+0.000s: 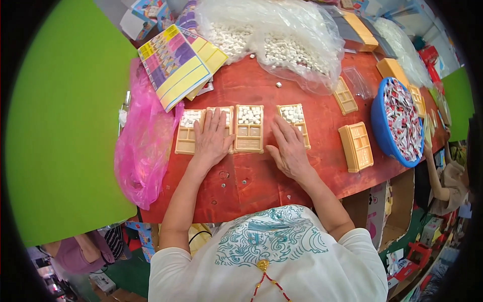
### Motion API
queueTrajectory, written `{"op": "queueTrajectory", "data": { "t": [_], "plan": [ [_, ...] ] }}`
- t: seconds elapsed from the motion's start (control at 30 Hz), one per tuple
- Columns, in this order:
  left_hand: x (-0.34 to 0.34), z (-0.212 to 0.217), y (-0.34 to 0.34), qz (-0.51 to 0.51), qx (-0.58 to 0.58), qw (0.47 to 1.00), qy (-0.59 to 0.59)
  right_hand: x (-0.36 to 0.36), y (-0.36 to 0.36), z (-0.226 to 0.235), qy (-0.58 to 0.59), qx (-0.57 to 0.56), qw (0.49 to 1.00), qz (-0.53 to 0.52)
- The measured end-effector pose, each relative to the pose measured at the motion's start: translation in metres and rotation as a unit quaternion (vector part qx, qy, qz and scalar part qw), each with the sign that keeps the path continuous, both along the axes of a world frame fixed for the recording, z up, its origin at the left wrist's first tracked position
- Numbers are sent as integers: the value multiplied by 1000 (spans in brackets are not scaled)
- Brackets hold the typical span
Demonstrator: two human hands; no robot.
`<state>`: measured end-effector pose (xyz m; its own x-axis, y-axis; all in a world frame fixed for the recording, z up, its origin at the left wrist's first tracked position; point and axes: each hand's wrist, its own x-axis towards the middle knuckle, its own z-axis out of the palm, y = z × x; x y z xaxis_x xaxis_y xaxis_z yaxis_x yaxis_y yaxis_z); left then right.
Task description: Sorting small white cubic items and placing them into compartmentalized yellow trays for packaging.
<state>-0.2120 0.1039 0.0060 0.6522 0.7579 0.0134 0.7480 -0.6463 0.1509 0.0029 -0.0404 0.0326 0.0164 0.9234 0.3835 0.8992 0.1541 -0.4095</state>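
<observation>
Several shallow tan plastic trays stand in a row on the red table, white cubes filling each one's far compartment. My left hand (212, 140) lies flat over one tray, fingers stretched out, hiding most of it. To its left is another tray (185, 146), partly beside my fingers. A third tray (249, 144) stands fully visible between my hands, its nearer compartments showing bare plastic. My right hand (290, 151) rests with fingers extended and thumb apart on the left side of the rightmost tray (301, 126), which sits apart from the others. Neither hand visibly grips anything.
Clear plastic bags (302, 48) of white cubes lie at the back. Printed sheets (176, 68) and a pink bag (143, 151) are left. Right are a stack of trays (356, 147), a single tray (345, 95) and a blue basin (378, 113) of small packets, near another person's arm (436, 173).
</observation>
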Motion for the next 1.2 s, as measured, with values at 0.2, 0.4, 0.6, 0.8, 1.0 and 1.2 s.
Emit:
{"op": "queueTrajectory", "data": {
  "t": [0.2,0.4,0.6,0.8,1.0,1.2],
  "plan": [
    [18,9,-14,-61,42,993,-90,26,-41,-16,-12,-26,996,-81],
    [59,8,-24,-128,15,990,-56,35,-41,-19,-19,-26,994,-100],
    [68,-9,-24,-126,34,991,-26,50,-12,-16,-59,5,992,-113],
    [71,-9,-28,-118,34,992,-22,59,17,-31,-86,-27,994,-68],
    [70,-7,-30,-98,18,995,-14,65,20,-31,-43,-26,997,-57],
    [97,15,-42,-135,-7,988,-74,89,-3,-20,82,76,985,-135]
  ]
}}
